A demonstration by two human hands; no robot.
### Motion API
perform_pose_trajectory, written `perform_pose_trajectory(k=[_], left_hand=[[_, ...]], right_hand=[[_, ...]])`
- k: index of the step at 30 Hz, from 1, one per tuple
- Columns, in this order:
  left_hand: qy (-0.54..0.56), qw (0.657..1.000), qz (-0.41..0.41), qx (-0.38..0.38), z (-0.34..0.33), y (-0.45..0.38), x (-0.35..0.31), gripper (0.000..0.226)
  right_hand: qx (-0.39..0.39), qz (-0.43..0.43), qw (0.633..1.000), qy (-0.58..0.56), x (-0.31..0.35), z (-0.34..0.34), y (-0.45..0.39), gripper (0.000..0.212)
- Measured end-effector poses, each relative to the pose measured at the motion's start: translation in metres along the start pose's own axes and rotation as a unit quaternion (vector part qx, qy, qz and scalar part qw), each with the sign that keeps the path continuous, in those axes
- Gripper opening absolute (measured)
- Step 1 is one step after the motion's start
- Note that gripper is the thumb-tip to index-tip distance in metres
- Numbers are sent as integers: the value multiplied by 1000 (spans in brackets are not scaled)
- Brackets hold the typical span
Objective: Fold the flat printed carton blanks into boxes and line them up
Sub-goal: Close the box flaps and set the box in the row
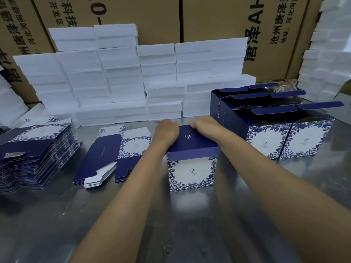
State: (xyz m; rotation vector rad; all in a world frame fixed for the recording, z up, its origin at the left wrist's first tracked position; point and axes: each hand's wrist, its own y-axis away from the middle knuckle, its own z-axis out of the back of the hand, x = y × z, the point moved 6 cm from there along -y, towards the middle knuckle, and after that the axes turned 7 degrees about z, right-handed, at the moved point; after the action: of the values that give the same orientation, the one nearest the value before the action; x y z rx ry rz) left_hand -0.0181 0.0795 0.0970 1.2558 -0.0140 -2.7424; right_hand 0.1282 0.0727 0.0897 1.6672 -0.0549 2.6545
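A folded blue-and-white floral box stands on the steel table in front of me, its dark blue lid flap down. My left hand grips the lid's far left corner, fingers curled over the back edge. My right hand grips the far right corner the same way. To the right, several folded boxes stand in rows with their top flaps open. A small pile of flat blanks lies left of the box. A taller stack of blanks sits at the far left.
Stacks of white foam blocks form a wall behind the work area, with more foam at the right edge. Large brown shipping cartons stand behind them. Bare steel table lies between me and the box.
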Motion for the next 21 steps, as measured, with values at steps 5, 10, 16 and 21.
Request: perform_pose_trajectory(k=[5, 10, 16, 21], left_hand=[[30, 998, 22, -43, 6, 4, 7, 27], [28, 999, 16, -43, 3, 4, 6, 33], [-33, 997, 32, -54, 2, 6, 9, 34], [-124, 981, -38, -141, 12, 18, -6, 24]], right_hand=[[-14, 10, 1000, -15, 0, 1, 1, 31], [-20, 100, 987, 126, 8, 0, -1, 41], [-92, 287, 906, 298, 41, 5, 23, 11], [-45, 308, 872, 378, 40, 1, 51, 26]])
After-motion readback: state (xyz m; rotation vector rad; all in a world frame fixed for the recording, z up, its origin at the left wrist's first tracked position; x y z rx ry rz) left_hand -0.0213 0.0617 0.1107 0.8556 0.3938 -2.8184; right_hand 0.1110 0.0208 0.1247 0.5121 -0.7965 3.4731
